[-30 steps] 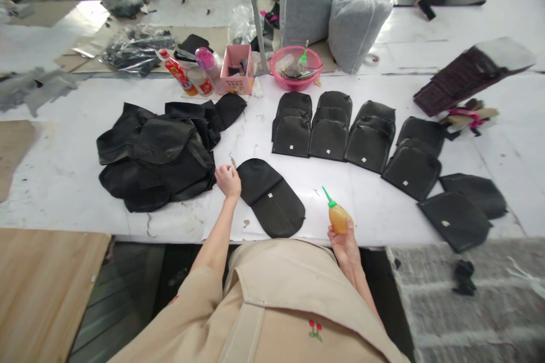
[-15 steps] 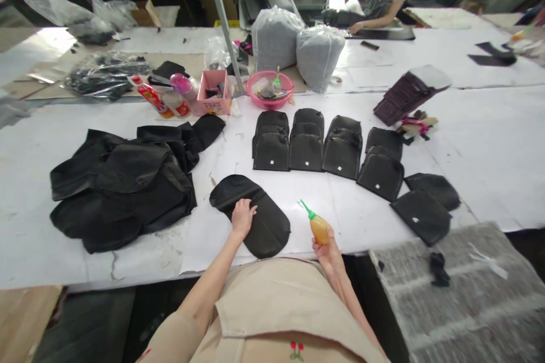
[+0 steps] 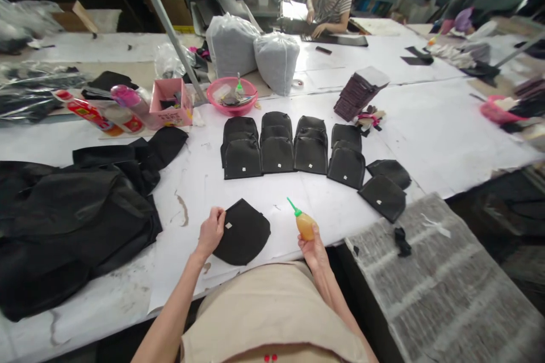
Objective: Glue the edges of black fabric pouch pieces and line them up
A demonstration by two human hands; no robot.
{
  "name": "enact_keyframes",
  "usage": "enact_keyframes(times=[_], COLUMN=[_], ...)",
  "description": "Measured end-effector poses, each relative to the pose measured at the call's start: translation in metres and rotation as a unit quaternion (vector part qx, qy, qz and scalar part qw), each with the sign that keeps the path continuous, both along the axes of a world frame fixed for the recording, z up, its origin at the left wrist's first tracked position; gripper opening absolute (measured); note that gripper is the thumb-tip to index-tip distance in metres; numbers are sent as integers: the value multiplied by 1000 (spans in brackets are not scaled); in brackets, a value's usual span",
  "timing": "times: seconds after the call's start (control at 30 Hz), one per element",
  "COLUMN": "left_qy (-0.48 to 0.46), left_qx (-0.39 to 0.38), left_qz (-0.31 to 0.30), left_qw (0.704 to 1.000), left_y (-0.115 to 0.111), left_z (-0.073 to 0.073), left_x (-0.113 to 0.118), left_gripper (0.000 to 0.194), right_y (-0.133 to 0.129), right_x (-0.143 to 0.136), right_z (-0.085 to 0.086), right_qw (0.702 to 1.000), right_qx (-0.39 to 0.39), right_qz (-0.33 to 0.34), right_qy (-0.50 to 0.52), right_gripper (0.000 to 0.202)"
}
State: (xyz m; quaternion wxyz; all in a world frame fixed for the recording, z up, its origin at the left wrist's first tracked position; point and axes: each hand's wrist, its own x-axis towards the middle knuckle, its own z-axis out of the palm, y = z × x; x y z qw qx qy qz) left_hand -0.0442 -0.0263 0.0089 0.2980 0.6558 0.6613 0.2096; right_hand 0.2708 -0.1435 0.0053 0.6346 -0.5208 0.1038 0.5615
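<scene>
On the left of the bench [image 3: 430, 125], a heap of black fabric pieces [image 3: 85, 210] is lying. The left hand [image 3: 210, 232] is pinching the upper left edge of a folded black piece [image 3: 244, 235], which is lying near the apron [image 3: 272, 312]. To the right, the right hand [image 3: 313, 247] is gripping an amber squeeze bottle [image 3: 305, 226], its green nozzle pointing far and left. Farther, black folded pieces [image 3: 276, 150] are lying in a curved row.
</scene>
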Motion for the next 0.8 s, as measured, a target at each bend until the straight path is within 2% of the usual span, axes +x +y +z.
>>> enact_keyframes(times=[0.1,0.17,0.27,0.33,0.4,0.5,0.6,0.7,0.8], left_qy=[-97,-142,-132,-54,53,176,200,203,232], left_qx=[-3,-28,-51,-68,-40,37,67,56,33], left_qz=[-46,-96,-159,-185,-191,-177,-182,-200,-199], left_qw=[994,985,977,979,979,968,961,957,952], left_y=[14,31,57,70,74,64,39,14,3], left_z=[27,30,10,-10,-26,-36,-37,-40,-43], left_x=[4,15,37,49,57,65,71,78,86], left_gripper=[22,29,27,20,10,9,23,49,77], right_y=[0,1,5,7,9,12,17,28,45], right_x=[8,12,15,14,12,7,1,-3,-7], right_z=[3,5,7,8,9,12,15,13,6], right_qw=[1000,1000,1000,999,998,991,973,948,913], right_qx=[4,10,10,7,6,7,2,-15,-19], right_qz=[-3,-1,2,13,38,83,123,162,201], right_qy=[-7,-17,-29,-38,-53,-106,-194,-275,-355], right_gripper=[48,49,53,56,58,58,53,55,63])
